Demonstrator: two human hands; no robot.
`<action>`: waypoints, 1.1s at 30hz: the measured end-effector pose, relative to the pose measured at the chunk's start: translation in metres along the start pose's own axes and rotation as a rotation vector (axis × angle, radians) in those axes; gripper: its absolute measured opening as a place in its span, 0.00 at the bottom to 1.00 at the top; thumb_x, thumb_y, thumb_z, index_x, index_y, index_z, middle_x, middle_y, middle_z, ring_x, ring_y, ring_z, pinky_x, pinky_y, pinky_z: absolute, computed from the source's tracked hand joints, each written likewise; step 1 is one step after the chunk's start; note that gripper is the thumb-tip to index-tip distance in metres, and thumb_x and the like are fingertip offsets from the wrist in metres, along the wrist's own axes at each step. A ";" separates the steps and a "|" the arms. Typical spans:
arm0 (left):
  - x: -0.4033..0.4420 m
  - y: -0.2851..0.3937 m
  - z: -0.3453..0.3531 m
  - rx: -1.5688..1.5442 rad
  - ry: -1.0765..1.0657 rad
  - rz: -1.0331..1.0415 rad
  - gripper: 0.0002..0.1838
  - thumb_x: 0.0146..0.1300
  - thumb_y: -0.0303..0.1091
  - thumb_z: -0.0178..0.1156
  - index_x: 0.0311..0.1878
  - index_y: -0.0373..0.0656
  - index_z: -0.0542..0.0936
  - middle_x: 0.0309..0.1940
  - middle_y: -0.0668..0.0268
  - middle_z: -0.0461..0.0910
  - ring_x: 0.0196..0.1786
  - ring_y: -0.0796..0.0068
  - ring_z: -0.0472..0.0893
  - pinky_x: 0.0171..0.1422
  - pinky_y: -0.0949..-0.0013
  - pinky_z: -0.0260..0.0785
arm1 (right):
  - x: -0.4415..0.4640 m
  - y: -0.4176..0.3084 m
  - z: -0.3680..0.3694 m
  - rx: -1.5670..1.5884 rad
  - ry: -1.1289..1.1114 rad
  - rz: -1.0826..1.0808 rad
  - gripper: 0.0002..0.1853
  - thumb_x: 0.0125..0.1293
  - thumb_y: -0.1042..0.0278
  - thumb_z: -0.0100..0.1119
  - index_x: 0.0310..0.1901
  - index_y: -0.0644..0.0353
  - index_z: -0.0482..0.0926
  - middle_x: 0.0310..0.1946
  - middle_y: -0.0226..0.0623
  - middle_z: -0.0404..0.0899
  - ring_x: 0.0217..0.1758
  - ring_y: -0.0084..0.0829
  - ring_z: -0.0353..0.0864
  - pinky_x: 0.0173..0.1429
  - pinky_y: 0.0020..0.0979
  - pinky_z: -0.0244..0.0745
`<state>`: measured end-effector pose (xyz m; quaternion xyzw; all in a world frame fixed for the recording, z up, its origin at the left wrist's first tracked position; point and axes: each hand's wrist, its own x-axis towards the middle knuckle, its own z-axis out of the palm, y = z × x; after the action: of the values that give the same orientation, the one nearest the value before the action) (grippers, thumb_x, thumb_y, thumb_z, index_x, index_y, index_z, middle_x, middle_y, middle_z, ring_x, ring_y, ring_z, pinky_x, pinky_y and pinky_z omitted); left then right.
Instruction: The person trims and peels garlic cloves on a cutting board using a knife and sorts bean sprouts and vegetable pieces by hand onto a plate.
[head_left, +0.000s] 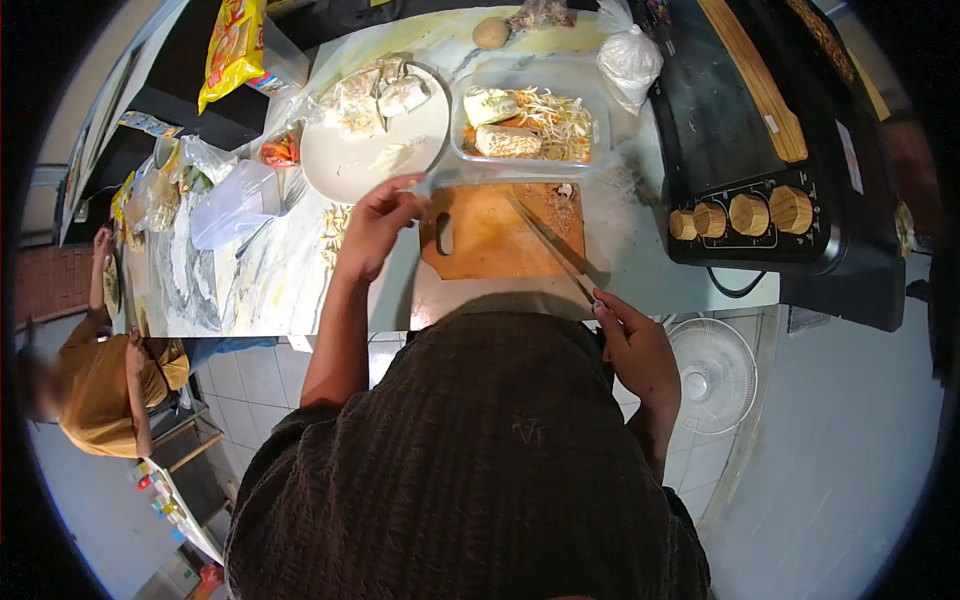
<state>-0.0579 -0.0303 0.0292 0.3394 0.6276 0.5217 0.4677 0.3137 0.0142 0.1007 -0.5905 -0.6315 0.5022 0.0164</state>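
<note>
From my remote seat I have the knife slanting over the cutting board, tip towards the board's far edge. The right hand, by the counter's front edge, has its fingers wrapped around the handle. The left hand hovers near the board's left edge, fingers curled; I can't tell whether they pinch anything. Dark scraps lie in the board's far right corner. Beyond its far edge I see a plastic container of sprouts, with a plate to the left.
</note>
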 end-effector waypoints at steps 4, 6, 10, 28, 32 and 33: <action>0.012 -0.006 0.033 -0.151 -0.154 -0.062 0.13 0.72 0.29 0.64 0.56 0.37 0.82 0.39 0.64 0.86 0.41 0.77 0.83 0.50 0.72 0.74 | -0.005 0.005 -0.002 0.011 0.033 0.015 0.21 0.78 0.56 0.57 0.66 0.53 0.81 0.22 0.27 0.76 0.24 0.18 0.75 0.32 0.26 0.70; 0.016 -0.002 0.044 -0.068 -0.170 -0.084 0.13 0.71 0.28 0.64 0.56 0.37 0.81 0.39 0.64 0.86 0.42 0.78 0.83 0.51 0.72 0.75 | -0.007 0.007 -0.003 0.034 0.043 0.053 0.20 0.78 0.56 0.57 0.66 0.54 0.81 0.22 0.27 0.76 0.23 0.18 0.75 0.32 0.25 0.70; 0.017 0.006 0.066 0.023 -0.146 -0.063 0.16 0.71 0.27 0.64 0.59 0.35 0.79 0.37 0.64 0.85 0.41 0.79 0.82 0.51 0.72 0.75 | -0.010 0.009 -0.002 0.049 0.063 0.072 0.20 0.78 0.56 0.57 0.66 0.54 0.81 0.21 0.27 0.76 0.23 0.18 0.75 0.32 0.25 0.70; 0.015 -0.014 0.072 -0.038 -0.210 -0.138 0.19 0.70 0.25 0.64 0.63 0.39 0.77 0.32 0.67 0.83 0.38 0.79 0.85 0.41 0.77 0.78 | -0.008 0.016 0.004 0.001 0.097 0.026 0.20 0.77 0.55 0.57 0.66 0.52 0.81 0.24 0.28 0.79 0.24 0.19 0.76 0.34 0.26 0.72; 0.015 -0.018 0.071 -0.039 -0.210 -0.152 0.19 0.70 0.25 0.63 0.63 0.39 0.77 0.33 0.66 0.84 0.37 0.79 0.85 0.39 0.77 0.77 | -0.010 0.010 0.002 0.033 0.073 0.056 0.20 0.77 0.56 0.58 0.66 0.52 0.81 0.24 0.29 0.80 0.24 0.19 0.76 0.34 0.26 0.72; 0.012 -0.015 0.073 -0.027 -0.192 -0.134 0.19 0.70 0.25 0.63 0.63 0.39 0.76 0.33 0.65 0.85 0.38 0.79 0.85 0.39 0.77 0.77 | -0.010 0.009 0.002 0.041 0.070 0.063 0.20 0.77 0.56 0.58 0.65 0.52 0.81 0.24 0.29 0.80 0.24 0.19 0.76 0.34 0.26 0.72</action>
<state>0.0077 0.0023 0.0109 0.3388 0.5942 0.4626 0.5641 0.3223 0.0032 0.0994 -0.6268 -0.6014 0.4942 0.0349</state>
